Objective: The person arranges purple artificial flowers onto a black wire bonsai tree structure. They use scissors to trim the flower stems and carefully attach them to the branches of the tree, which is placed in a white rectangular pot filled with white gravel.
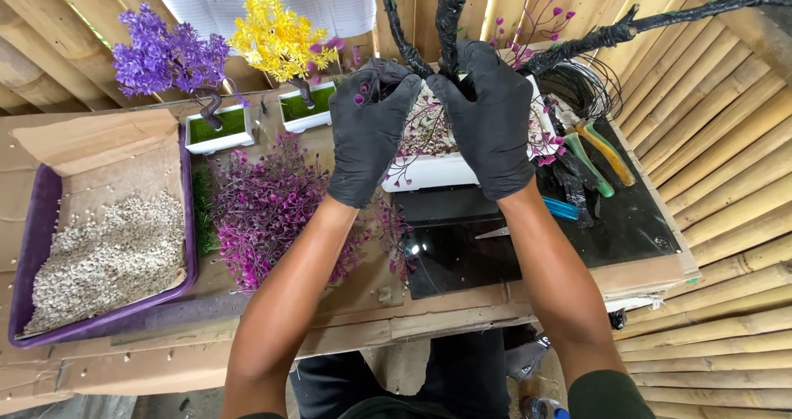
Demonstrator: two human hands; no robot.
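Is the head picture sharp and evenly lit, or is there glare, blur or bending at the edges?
Head view: soft daylight, no hard shadows; the black glass sheet shows a mild reflection; the left hand and right hand in black gloves look sharp, though their folds are lost in the dark; the bamboo wall slats fan outward, a wide-lens distortion.

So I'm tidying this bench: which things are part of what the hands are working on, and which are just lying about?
In hand:
left hand
right hand
black wrapped trunk
white planter

Lying about:
purple tray of gravel
loose magenta foliage
two finished small trees
pliers
wire coil
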